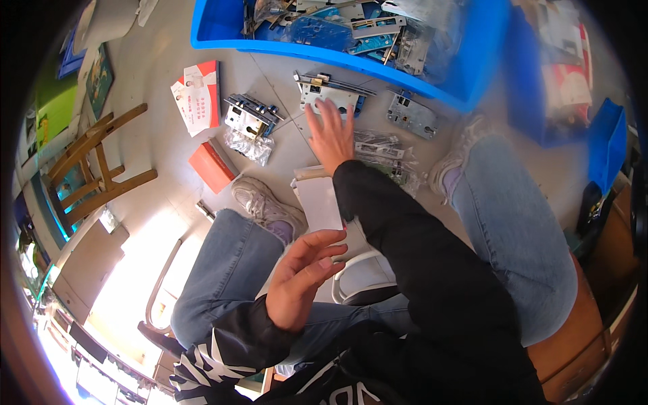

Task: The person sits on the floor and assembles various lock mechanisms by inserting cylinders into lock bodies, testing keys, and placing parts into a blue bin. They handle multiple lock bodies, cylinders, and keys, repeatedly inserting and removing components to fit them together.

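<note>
My right hand (pixel 331 138) stretches forward with its fingers spread. Its fingertips overlap the near edge of a mortise lock body (pixel 312 92) on the floor; whether they touch it I cannot tell. My left hand (pixel 298 278) is held above my lap, fingers loosely curved and apart, with nothing in it. Just beyond it stands a white box (pixel 320 202) with its upper end open. A second lock body (pixel 246 121) lies to the left, a grey lock case (pixel 410 115) to the right. Bagged metal parts (pixel 379 150) lie beside my right wrist.
A large blue bin (pixel 283 48) of loose lock parts spans the far side. Left of the locks are a red-and-white box (pixel 198 98), a clear plastic bag (pixel 251 146) and an orange box (pixel 212 167). A wooden chair (pixel 101 169) stands at far left. My shoes flank the parts.
</note>
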